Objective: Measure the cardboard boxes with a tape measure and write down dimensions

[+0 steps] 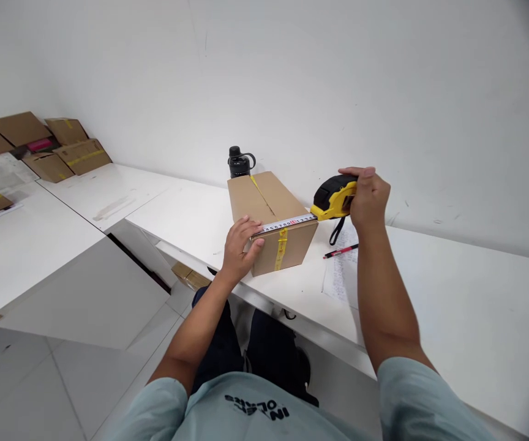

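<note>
A brown cardboard box [264,196], sealed with yellow tape, sits on the white table. My right hand [369,197] grips a yellow and black tape measure [333,197] at the box's right top corner. Its white blade [287,223] runs out along the top edge nearest me. At the left end of that edge, my left hand [241,246] pinches the blade's end against the box corner, with the thumb on the front face and the fingers on top. A black wrist strap [337,233] hangs from the tape measure.
Behind the box stands a black bottle [238,162]. A red and black pen [340,251] lies on a handwritten paper sheet [335,278] to the right. Several cardboard boxes [83,156] are on the left table by the wall. Another box [190,275] is below the table.
</note>
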`<state>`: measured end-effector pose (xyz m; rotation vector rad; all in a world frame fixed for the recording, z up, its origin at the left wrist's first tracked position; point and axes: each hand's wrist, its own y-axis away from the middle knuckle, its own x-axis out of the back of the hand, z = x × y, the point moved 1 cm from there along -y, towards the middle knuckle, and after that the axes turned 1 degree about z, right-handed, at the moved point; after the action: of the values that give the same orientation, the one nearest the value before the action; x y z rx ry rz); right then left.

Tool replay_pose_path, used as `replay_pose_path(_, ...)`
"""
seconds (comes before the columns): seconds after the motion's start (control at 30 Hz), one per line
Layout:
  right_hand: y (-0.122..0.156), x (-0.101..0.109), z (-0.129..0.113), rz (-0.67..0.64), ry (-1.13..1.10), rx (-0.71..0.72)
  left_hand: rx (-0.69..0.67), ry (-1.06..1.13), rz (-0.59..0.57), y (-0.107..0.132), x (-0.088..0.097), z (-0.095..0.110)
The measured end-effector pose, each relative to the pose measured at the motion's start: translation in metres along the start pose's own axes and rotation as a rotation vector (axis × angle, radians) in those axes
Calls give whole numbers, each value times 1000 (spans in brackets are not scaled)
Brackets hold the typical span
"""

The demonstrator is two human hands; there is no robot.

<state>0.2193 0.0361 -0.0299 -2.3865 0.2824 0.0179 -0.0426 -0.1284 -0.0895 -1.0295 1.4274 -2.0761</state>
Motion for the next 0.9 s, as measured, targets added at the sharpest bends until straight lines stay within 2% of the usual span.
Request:
replay_pose_path(0.2, 2, -2, -7, 7, 60, 12, 24, 2, -2, 1, -1, -1)
replay_pose_path(0.6, 1, -4, 2, 23, 110, 84, 10, 49, 28, 1, -2, -1)
replay_pose_path(0.77, 4, -10, -1, 151, 85, 168, 68, 43, 12, 8, -4, -5)
replay_pose_path(0.9, 12, -13, -17, 235, 101, 276, 207, 170, 81, 15, -1, -9)
